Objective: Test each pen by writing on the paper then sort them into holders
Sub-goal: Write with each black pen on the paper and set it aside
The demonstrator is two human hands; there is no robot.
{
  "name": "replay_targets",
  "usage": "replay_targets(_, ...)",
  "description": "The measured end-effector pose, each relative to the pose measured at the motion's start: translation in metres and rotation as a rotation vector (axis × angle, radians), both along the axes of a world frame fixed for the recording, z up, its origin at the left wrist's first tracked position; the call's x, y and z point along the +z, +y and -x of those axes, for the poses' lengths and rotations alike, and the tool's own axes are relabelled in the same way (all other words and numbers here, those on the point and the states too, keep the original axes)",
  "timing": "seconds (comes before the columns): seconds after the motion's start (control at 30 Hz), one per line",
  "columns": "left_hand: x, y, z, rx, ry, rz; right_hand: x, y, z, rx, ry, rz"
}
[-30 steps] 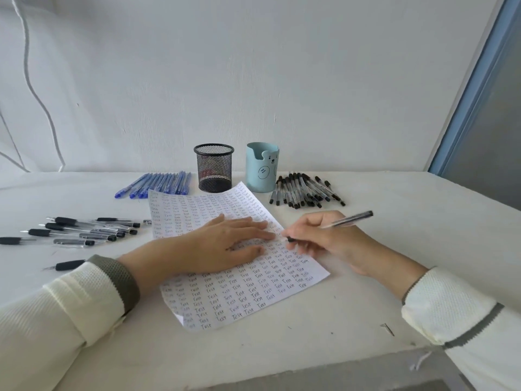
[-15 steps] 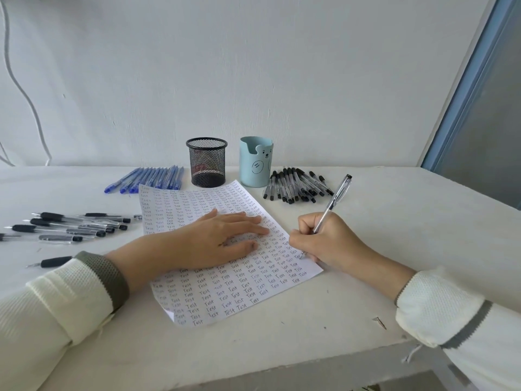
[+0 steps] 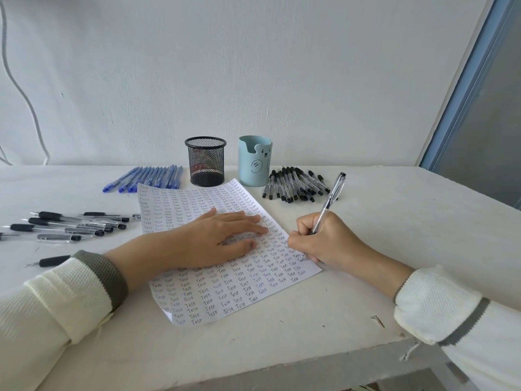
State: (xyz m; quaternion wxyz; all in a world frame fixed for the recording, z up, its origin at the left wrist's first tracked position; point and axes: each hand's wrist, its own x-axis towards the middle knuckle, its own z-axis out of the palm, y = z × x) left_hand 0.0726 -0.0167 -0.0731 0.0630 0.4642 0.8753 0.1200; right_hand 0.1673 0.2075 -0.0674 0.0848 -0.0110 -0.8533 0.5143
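In the lower centre of the frame, the left hand (image 3: 220, 238) is lying flat with straight fingers on the one paper (image 3: 225, 292). The right hand (image 3: 324, 241) is gripping one pen (image 3: 331, 198), and its tip is touching the sheet near the right edge. Two holders are standing at the upper centre, a black mesh holder (image 3: 205, 162) and a blue holder (image 3: 255, 160). Three pen groups are lying on the surface (image 3: 394, 221); I cannot count them exactly.

the word "test" is handwritten over and over in close rows across the whole paper (image 3: 225, 294), some in black ink, some in fainter blue.
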Motion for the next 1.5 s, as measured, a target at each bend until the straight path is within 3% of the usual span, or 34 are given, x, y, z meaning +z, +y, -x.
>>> replay_targets(1.5, 0.0007, -0.0005, -0.0007, -0.001, 0.006, 0.015, -0.0054, 0.0055, 0.0046, 0.035, 0.097, -0.039)
